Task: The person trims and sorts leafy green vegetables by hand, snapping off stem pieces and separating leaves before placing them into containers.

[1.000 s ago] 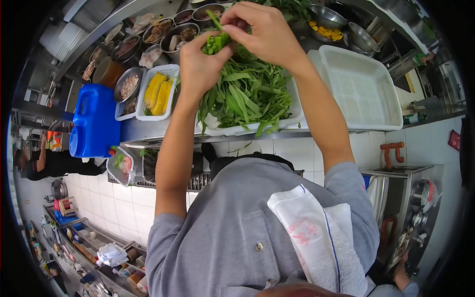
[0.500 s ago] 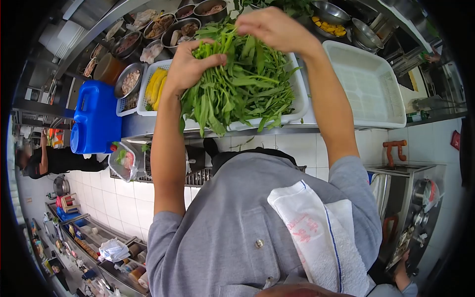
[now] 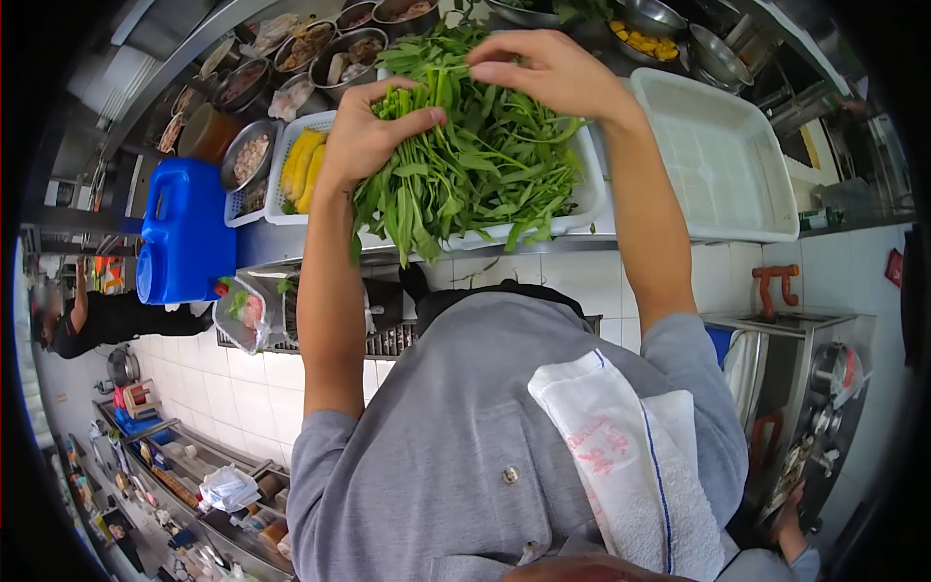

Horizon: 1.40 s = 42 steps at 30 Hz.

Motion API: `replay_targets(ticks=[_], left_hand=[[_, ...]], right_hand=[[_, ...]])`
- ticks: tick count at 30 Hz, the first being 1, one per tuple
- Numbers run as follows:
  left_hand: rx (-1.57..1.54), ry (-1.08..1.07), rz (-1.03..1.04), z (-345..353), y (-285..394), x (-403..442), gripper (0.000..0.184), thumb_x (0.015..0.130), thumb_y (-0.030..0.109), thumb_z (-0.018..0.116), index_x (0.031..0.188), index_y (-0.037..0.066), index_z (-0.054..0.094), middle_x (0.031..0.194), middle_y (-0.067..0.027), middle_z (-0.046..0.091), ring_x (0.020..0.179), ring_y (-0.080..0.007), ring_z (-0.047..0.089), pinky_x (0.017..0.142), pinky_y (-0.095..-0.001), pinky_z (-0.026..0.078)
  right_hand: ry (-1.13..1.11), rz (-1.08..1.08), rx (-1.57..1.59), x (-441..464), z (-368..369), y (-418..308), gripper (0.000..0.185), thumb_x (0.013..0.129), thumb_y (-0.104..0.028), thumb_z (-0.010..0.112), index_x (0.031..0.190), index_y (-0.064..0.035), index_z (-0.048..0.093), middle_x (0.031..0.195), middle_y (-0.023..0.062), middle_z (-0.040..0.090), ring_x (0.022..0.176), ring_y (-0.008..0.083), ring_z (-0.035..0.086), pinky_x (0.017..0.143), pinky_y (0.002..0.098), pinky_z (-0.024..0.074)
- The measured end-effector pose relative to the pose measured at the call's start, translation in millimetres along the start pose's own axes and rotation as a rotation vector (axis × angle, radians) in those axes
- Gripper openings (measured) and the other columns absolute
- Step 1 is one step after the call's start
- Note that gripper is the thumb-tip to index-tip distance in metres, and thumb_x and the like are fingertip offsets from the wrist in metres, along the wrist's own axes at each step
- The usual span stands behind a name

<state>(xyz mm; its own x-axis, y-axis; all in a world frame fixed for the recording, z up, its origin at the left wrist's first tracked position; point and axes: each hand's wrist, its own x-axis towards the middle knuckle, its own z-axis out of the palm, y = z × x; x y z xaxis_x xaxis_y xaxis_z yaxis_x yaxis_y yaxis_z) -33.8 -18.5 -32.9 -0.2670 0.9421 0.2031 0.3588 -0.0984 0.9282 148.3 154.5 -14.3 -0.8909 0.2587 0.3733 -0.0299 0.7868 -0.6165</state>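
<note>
My left hand (image 3: 373, 131) is wrapped round the stem ends of a thick bunch of leafy greens (image 3: 422, 189), which look like water spinach. Its thumb lies across the stems. My right hand (image 3: 553, 73) reaches in from the right with thumb and fingers pinched at the top of the stems. Exactly which stems it grips is hard to see. More loose greens (image 3: 524, 170) spread beneath and beside the bunch in a white plastic basket (image 3: 590, 184), some hanging over its front edge.
At right stands a white tray (image 3: 718, 160). Left of the greens are a basket with yellow produce (image 3: 305, 165) and a blue jerrycan (image 3: 189, 233). Metal bowls of meat (image 3: 349, 63) line the back. Another person (image 3: 107, 315) is at far left; someone's hand (image 3: 787, 514) shows at lower right.
My right hand has come down slightly and nearer the stem tops, no longer blurred by motion. My left hand keeps its hold on the bunch.
</note>
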Motion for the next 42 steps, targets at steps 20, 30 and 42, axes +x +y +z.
replay_targets(ticks=[20,30,42], left_hand=[[0.026,0.076,0.047,-0.8,9.1,-6.5,0.019,0.082,0.011,0.078,0.097,0.001,0.071,0.084,-0.0032,0.071,0.07,-0.007,0.064,0.064,-0.022,0.051],[0.01,0.361,0.158,-2.9,12.0,-18.8,0.016,0.083,0.004,0.076,0.096,-0.003,0.071,0.09,-0.0089,0.073,0.082,-0.0118,0.067,0.076,-0.0244,0.053],[-0.372,0.308,0.449,-59.4,-24.1,-43.2,0.019,0.082,-0.005,0.067,0.101,-0.003,0.063,0.1,-0.0242,0.069,0.097,-0.0329,0.069,0.077,-0.0374,0.059]], right_hand=[[0.112,-0.042,0.025,4.6,8.0,-11.0,0.023,0.086,-0.023,0.068,0.102,-0.0073,0.072,0.08,0.0095,0.07,0.077,0.0247,0.068,0.072,0.035,0.0515],[0.268,-0.205,-0.041,-4.1,19.1,-12.6,0.03,0.085,-0.027,0.07,0.104,-0.0047,0.067,0.089,0.0112,0.07,0.08,0.0295,0.066,0.072,0.0394,0.0506],[0.158,0.212,0.689,-49.3,29.3,11.8,0.021,0.097,-0.017,0.062,0.11,-0.0033,0.071,0.08,0.0028,0.07,0.066,0.0037,0.054,0.057,0.0201,0.0439]])
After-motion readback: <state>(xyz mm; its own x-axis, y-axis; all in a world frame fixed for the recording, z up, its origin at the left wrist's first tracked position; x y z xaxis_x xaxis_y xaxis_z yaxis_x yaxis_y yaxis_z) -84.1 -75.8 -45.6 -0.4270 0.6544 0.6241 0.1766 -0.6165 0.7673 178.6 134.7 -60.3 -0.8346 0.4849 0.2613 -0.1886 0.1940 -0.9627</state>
